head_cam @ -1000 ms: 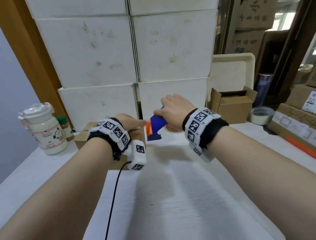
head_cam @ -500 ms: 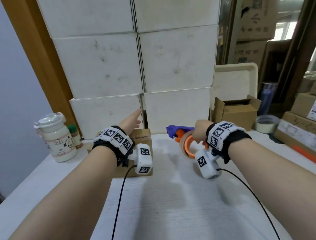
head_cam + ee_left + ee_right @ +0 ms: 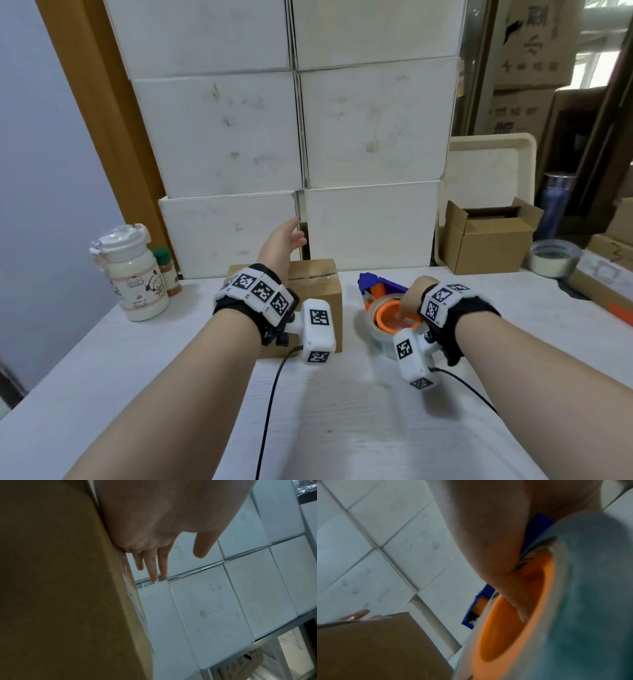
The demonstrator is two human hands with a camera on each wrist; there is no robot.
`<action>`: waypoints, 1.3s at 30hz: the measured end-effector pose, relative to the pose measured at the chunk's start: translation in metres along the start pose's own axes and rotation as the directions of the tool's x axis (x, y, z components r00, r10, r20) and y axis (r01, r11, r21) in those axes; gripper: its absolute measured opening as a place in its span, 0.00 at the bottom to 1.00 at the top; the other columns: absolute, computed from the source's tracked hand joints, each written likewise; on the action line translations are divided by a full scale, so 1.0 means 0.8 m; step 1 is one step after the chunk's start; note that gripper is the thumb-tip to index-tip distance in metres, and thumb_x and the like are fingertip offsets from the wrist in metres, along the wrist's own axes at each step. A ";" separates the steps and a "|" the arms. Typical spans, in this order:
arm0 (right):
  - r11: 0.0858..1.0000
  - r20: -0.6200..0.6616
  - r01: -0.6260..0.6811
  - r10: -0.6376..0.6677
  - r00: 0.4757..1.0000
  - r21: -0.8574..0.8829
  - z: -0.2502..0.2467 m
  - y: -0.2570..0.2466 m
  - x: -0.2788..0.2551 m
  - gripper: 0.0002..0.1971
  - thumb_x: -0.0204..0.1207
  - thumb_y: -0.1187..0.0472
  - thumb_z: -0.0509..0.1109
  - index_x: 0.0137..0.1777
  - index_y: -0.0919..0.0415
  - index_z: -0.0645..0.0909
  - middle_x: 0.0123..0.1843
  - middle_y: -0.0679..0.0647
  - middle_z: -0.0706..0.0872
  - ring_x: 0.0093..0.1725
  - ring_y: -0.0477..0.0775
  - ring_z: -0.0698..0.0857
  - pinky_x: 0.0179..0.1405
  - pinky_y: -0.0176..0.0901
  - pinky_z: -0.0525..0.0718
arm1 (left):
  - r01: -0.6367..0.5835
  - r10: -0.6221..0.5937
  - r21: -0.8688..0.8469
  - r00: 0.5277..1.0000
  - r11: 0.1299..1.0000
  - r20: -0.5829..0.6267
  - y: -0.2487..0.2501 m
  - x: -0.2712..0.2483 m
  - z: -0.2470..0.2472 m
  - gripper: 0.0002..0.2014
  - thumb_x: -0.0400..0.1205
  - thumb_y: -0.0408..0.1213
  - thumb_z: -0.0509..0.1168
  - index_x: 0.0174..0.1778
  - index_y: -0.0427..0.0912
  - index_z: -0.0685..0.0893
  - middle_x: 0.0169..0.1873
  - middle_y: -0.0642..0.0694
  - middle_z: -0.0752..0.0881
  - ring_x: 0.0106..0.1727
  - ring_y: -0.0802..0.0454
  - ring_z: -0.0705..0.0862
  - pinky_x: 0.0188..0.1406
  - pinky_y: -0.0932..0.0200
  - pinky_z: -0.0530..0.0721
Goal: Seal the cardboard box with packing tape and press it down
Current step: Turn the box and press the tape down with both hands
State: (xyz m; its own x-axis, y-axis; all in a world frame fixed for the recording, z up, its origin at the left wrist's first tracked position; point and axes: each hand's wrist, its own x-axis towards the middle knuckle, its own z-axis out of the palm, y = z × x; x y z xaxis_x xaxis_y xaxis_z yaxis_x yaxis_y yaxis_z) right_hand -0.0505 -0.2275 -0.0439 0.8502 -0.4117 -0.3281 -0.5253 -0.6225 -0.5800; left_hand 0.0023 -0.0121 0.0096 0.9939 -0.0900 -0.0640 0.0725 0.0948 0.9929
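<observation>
Toward the tabletop's (image 3: 342, 428) far edge, left of centre, sits the small brown cardboard box (image 3: 317, 291), a clear tape strip already glinting across its top seam. The left hand (image 3: 279, 246) is above it with fingers (image 3: 152, 566) straight and spread, holding nothing; its heel looks to touch the box top. Just right of the box, the right hand (image 3: 409, 303) has fingers hooked into the orange core of the blue tape dispenser (image 3: 387, 315), which lies on the tabletop. Taping seems done; next likely comes releasing the dispenser and flattening the strip.
</observation>
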 end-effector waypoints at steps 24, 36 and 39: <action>0.968 0.100 0.211 -0.225 0.969 0.133 0.039 -0.102 -0.031 0.27 0.79 0.36 0.55 0.35 0.61 0.73 0.31 0.55 0.78 0.21 0.51 0.76 0.23 0.42 0.77 | -0.165 0.184 0.171 0.978 0.971 -0.103 -0.004 0.005 0.008 0.16 0.84 0.31 0.56 0.65 0.39 0.83 0.63 0.45 0.84 0.65 0.51 0.80 0.56 0.68 0.72; 0.937 0.048 0.194 -0.217 0.975 0.289 0.044 -0.095 -0.018 0.23 0.82 0.46 0.61 0.30 0.60 0.66 0.23 0.55 0.72 0.08 0.45 0.68 0.12 0.27 0.65 | 0.224 0.050 0.875 0.961 0.429 -0.270 -0.021 0.008 -0.051 0.28 0.82 0.47 0.57 0.78 0.42 0.66 0.73 0.38 0.67 0.69 0.36 0.74 0.66 0.47 0.75; 0.875 0.056 0.152 -0.199 0.978 0.460 0.051 -0.091 -0.018 0.22 0.83 0.49 0.61 0.29 0.59 0.65 0.23 0.54 0.68 0.11 0.45 0.66 0.13 0.27 0.64 | 0.234 0.051 0.902 0.961 0.363 -0.270 -0.023 0.008 -0.049 0.26 0.84 0.49 0.52 0.78 0.43 0.66 0.74 0.38 0.65 0.71 0.36 0.72 0.67 0.46 0.73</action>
State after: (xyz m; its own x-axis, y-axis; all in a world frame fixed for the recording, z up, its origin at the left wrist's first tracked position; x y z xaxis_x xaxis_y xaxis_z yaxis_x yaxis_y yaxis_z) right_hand -0.0233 -0.1488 -0.0275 0.9384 -0.2412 -0.2476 -0.3149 -0.3010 -0.9001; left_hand 0.0110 0.0243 -0.0129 0.9817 0.1864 -0.0381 0.1842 -0.8810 0.4358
